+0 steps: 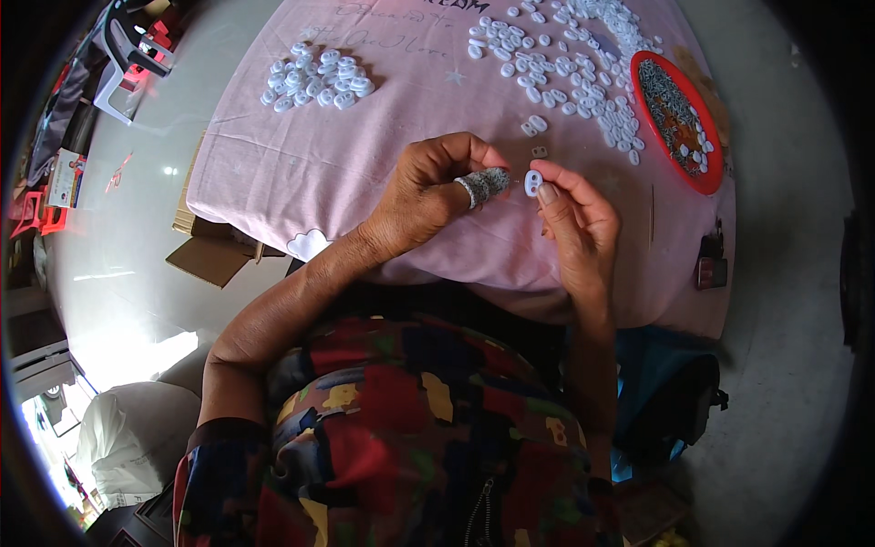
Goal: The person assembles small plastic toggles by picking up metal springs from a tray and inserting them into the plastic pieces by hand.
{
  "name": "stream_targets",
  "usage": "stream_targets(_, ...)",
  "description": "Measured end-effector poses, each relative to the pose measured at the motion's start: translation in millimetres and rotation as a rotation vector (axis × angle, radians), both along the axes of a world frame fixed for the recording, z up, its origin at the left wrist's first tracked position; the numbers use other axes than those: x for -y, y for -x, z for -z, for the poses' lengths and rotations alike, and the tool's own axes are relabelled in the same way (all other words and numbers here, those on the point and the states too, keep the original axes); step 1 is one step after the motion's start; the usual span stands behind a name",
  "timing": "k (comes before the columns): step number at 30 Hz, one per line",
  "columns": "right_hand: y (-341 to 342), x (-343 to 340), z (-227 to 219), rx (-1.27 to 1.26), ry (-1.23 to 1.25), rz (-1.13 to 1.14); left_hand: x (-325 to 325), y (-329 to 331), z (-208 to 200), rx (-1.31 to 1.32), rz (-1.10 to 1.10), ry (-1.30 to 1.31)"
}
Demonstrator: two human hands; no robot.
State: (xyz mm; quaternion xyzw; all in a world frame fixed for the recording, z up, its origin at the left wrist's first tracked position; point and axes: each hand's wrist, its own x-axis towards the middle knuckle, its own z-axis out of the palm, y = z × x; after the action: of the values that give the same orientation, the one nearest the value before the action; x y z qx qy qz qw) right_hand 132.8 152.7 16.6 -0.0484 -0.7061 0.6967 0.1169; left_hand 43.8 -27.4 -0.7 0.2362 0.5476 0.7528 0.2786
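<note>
My right hand (583,219) pinches a small white oval plastic piece with two holes (532,190) between thumb and forefinger. Just to its left is my left hand (436,187), its fingers curled together and a grey knitted cover (485,187) on the thumb. What the left fingertips hold, if anything, is too small to make out. A narrow gap separates the two hands over the pink cloth. Beyond them lies a small brownish piece (539,152), close to a couple of loose white oval pieces (537,122).
A pink cloth (401,100) covers the table. White oval pieces form a pile (317,79) at the far left and a wide scatter (583,77) at the far right. A red tray (714,173) holds many small grey metal bits. A thin stick (652,217) lies at right.
</note>
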Motion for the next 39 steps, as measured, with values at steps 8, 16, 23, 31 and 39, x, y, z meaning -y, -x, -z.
stream_targets(8,2,2,2,-0.053,-0.035,-0.032,-1,-1,-3,0.005,0.009,-0.001)
stream_targets(16,4,1,3,-0.101,-0.059,-0.059,-1,0,-1,-0.059,0.007,0.040)
stream_targets(23,4,-3,-2,-0.088,-0.122,-0.055,-2,0,-6,0.013,0.045,0.025)
stream_targets(31,6,-4,-5,-0.059,-0.209,-0.086,-2,2,0,-0.004,0.045,-0.021)
stream_targets(39,10,1,-1,-0.075,-0.264,-0.057,-1,1,4,-0.035,0.035,-0.024)
